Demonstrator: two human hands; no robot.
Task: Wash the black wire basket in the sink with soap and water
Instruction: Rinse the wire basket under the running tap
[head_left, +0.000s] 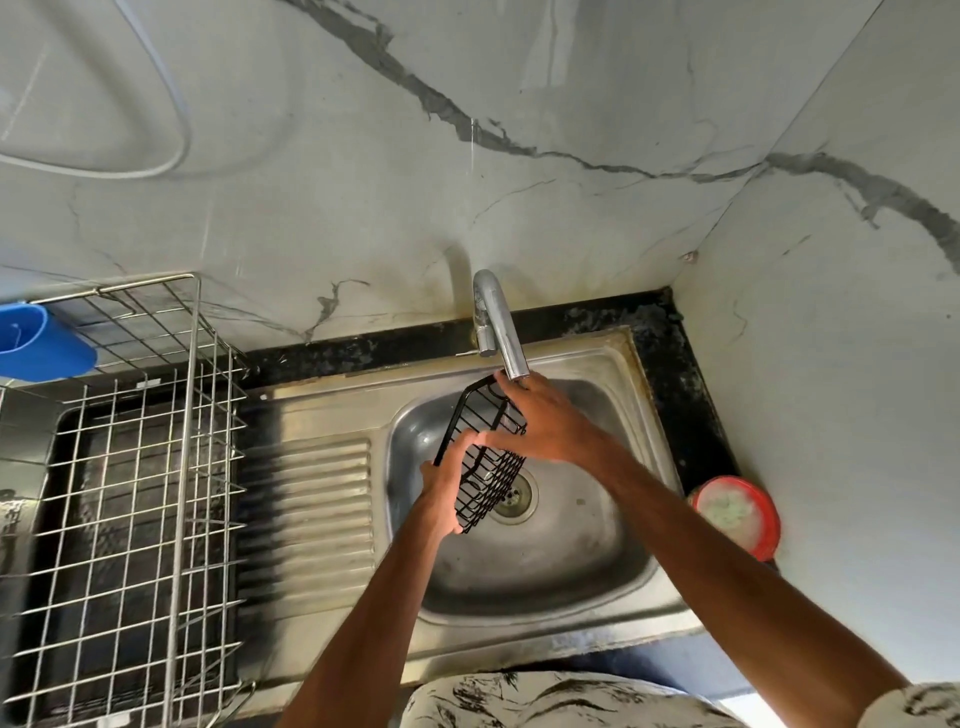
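The black wire basket (488, 480) hangs tilted over the steel sink (571, 551), its upper end just under the spout of the chrome tap (493, 322). My left hand (441, 493) grips the basket's lower left edge, fingers curled round the wire. Across the basket's upper right side lies my right hand (545, 421), fingers stretched toward the spout tip and thumb pointing at the left hand. The right hand hides part of the basket. I cannot make out a water stream or any soap.
The drain (514, 496) sits right below the basket. A ribbed drainboard (311, 499) and a metal dish rack (130, 493) lie to the left, with a blue cup (41, 343) hung on it. A red-rimmed round container (737, 514) stands at the right wall.
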